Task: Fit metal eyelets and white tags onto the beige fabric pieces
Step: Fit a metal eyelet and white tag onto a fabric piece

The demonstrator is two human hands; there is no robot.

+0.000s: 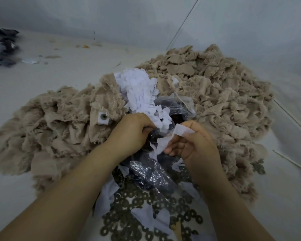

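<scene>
The right hand (195,145) pinches a small white tag (183,131) between thumb and fingers. The left hand (130,133) sits just beside it with its fingers curled down into a clear plastic bag (146,173); what it holds there cannot be told. The bag lies between the two arms and has dark things inside.

Just past the hands is a heap of white tags (139,89). Big piles of beige fabric pieces (215,87) lie on both sides of it. One beige piece on the left already has a white tag with a metal eyelet (103,117) in it.

Close to the person, many round metal eyelets (129,206) lie spread out, with loose white tags on top. All of it rests on a pale worktop (68,73).
</scene>
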